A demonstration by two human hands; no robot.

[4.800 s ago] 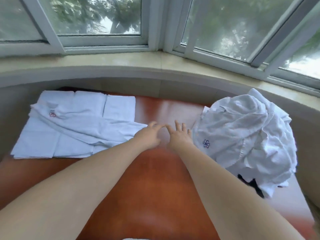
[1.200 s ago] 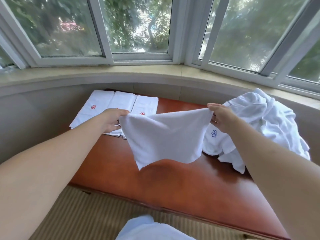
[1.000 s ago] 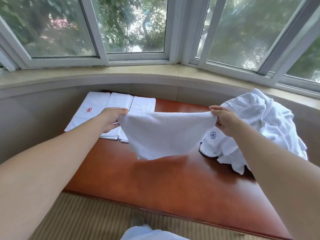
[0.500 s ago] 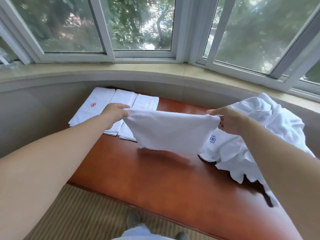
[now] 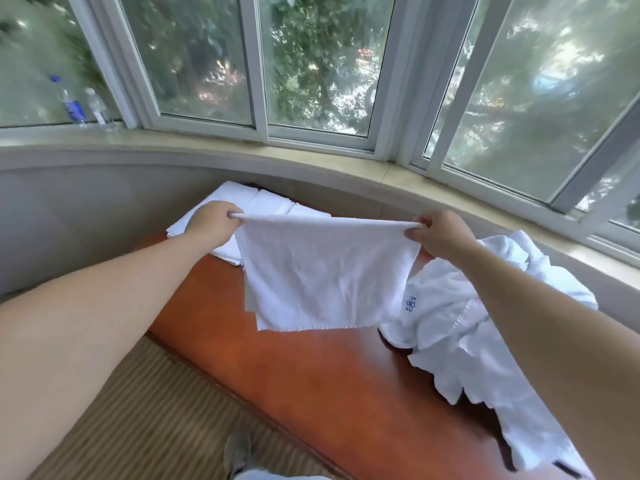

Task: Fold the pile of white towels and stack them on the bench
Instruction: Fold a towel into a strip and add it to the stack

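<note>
A small white towel (image 5: 322,271) hangs stretched in the air above the red-brown wooden bench (image 5: 311,375). My left hand (image 5: 211,225) pinches its upper left corner and my right hand (image 5: 440,233) pinches its upper right corner. Folded white towels (image 5: 256,202) lie side by side at the bench's far left end, partly hidden behind my left hand and the held towel. A loose pile of white towels (image 5: 485,323), one with a blue emblem, covers the right end of the bench.
A curved stone window sill (image 5: 311,161) and low wall run behind the bench under large windows. Two plastic bottles (image 5: 83,105) stand on the sill at far left. Striped carpet (image 5: 138,410) lies in front of the bench, with my shoe (image 5: 237,452) on it.
The towel was lifted from near the bench and now hangs flat and taut between both hands. The camera tilted up, so more window and the bottles show.
</note>
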